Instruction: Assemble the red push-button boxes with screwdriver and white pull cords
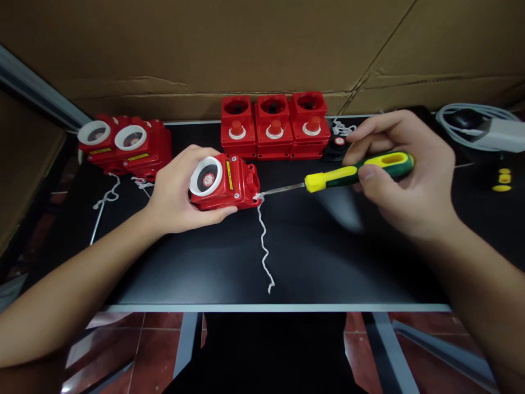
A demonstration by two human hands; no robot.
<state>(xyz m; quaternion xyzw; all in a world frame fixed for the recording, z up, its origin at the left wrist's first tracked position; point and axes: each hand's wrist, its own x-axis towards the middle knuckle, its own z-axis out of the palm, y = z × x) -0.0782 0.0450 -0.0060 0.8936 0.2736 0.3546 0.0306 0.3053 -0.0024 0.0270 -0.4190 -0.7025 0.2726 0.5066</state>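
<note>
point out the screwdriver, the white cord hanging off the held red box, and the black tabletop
screwdriver [326, 181]: head view, on its yellow collar
white cord [264, 249]: head view, mid-length
black tabletop [205, 273]: head view, bare front area

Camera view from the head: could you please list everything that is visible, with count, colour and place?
Held box: one, red with white ring, left of centre
Screwdriver: one, yellow-green handle, right of held box
Ringed boxes: at least two, red, far left
Knobbed boxes: three, red, back centre
Strings: several, white, by boxes and dark part
Dark part: one, red-white face, back right
Thin rod: one, pale, left
Charger-like block: one, white, far right, by coiled cable
Small pieces: yellow, count unclear, right
Tabletop: one, black, beneath
Cardboard: brown, behind
Left hand: one, on held box
Right hand: one, on screwdriver
</note>
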